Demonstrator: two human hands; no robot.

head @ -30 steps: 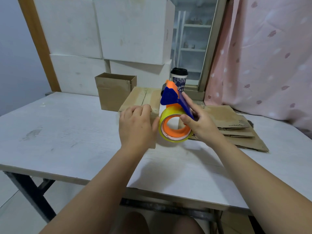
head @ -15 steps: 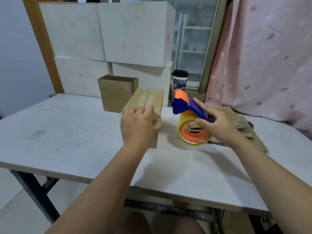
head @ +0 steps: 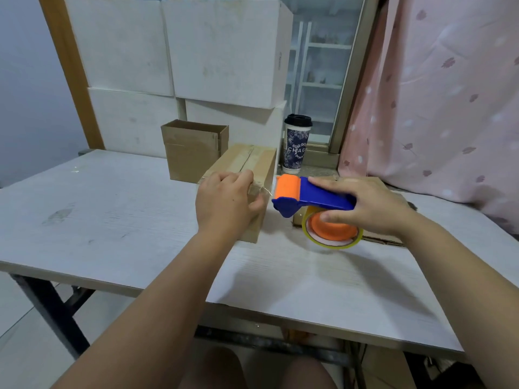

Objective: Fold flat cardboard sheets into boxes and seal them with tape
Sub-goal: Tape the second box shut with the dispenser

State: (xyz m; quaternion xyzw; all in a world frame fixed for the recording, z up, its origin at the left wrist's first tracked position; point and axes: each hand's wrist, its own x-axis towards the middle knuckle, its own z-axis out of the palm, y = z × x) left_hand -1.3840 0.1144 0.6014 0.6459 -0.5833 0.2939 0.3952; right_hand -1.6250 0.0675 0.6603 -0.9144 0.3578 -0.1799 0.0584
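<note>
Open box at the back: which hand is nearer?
Left. The left hand grips the taped box just in front of the open box; the right hand holds the tape dispenser farther right.

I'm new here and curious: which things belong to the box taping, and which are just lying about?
In use: closed box under left hand, tape dispenser in right hand, flat cardboard sheets, open box.
Lying about: lidded cup, white boxes, pink curtain.

Under your left hand [head: 223, 204] sits the closed box [head: 252, 164], an open box [head: 191, 153] behind. Your right hand [head: 370, 206] covers the tape dispenser [head: 323, 196].
</note>
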